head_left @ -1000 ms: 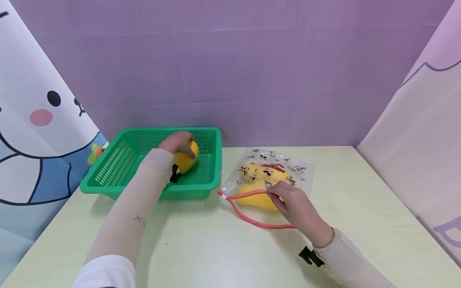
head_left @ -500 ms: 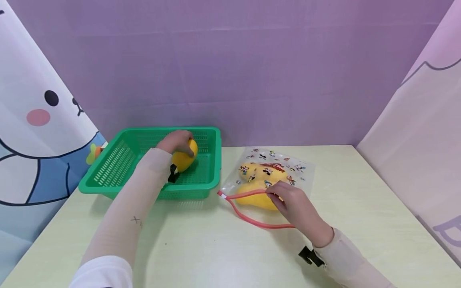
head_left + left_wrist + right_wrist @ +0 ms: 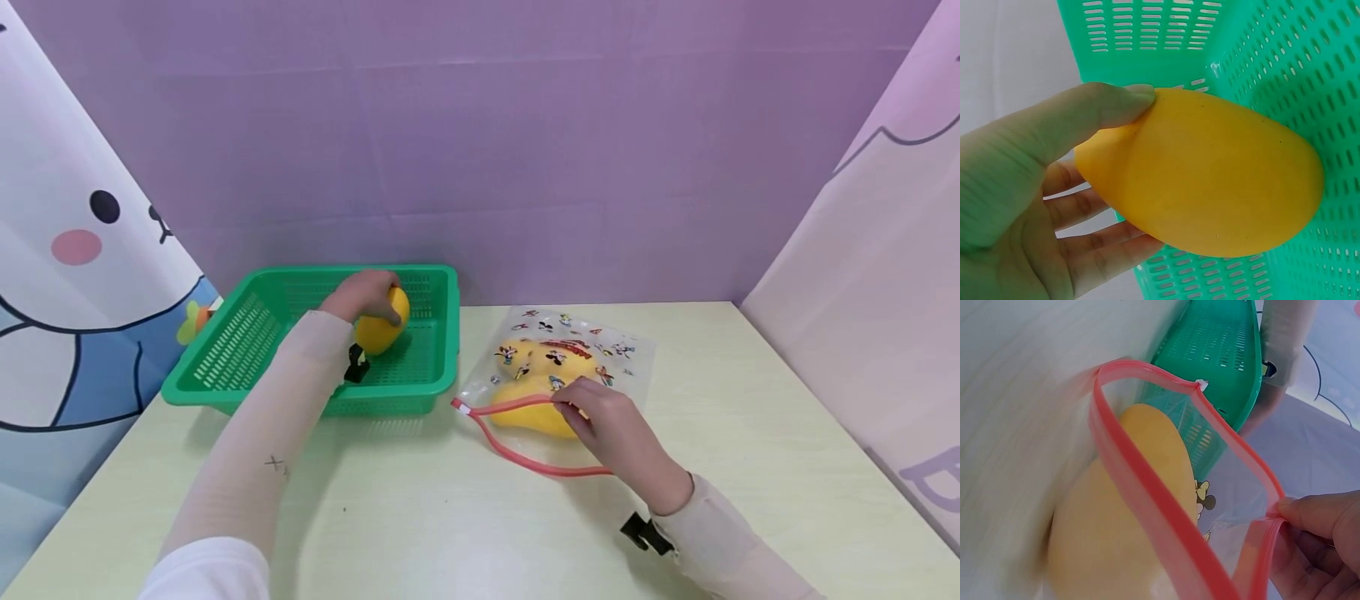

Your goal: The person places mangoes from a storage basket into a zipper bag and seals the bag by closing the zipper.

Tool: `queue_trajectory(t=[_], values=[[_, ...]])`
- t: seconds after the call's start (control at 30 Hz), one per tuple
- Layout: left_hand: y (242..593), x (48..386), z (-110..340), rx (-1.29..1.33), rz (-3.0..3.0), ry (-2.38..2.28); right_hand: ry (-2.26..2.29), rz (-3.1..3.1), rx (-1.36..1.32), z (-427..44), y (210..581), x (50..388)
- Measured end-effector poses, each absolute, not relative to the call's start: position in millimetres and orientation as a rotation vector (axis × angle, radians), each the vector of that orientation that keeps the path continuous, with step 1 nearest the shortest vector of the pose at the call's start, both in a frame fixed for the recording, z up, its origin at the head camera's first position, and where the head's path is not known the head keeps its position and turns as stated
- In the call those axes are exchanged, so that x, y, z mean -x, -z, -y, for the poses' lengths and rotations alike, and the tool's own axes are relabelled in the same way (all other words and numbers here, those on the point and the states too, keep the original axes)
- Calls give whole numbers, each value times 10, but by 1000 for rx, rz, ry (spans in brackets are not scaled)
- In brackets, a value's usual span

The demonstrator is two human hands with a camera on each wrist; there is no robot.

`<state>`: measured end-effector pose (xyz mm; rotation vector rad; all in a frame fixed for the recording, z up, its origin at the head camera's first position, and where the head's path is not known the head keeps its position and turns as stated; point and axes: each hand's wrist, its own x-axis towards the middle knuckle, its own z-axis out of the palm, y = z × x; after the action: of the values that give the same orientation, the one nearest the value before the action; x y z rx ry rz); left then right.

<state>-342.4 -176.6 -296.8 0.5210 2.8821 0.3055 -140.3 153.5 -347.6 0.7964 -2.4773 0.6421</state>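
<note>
A yellow mango (image 3: 1222, 175) is held by my left hand (image 3: 365, 296) inside the green basket (image 3: 447, 367). In the left wrist view the thumb lies across its upper side and the fingers come round from below. My right hand (image 3: 618, 429) pinches the upper edge of the red zipper strip on a clear zip bag (image 3: 622, 342), and the mouth gapes. Printed cartoon figures cover the bag. Several yellow mangoes (image 3: 536, 408) lie inside it; the right wrist view shows one mango (image 3: 1154, 444) close behind the opening.
The basket stands at the left of the pale table (image 3: 420, 525), with slotted walls. Right beside it lies the bag. A purple cloth (image 3: 480, 150) hangs behind the table, and printed cloths flank both sides.
My left hand and the mango have shifted very slightly up and left within the basket. The right hand keeps its pinch on the bag's strip, almost still.
</note>
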Motion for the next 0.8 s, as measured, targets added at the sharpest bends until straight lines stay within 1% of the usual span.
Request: queue_trajectory(t=[0.8], values=[[2884,3314,1796,-640,-2994,-384,-626,2465,-800,-1533,3490,1405]])
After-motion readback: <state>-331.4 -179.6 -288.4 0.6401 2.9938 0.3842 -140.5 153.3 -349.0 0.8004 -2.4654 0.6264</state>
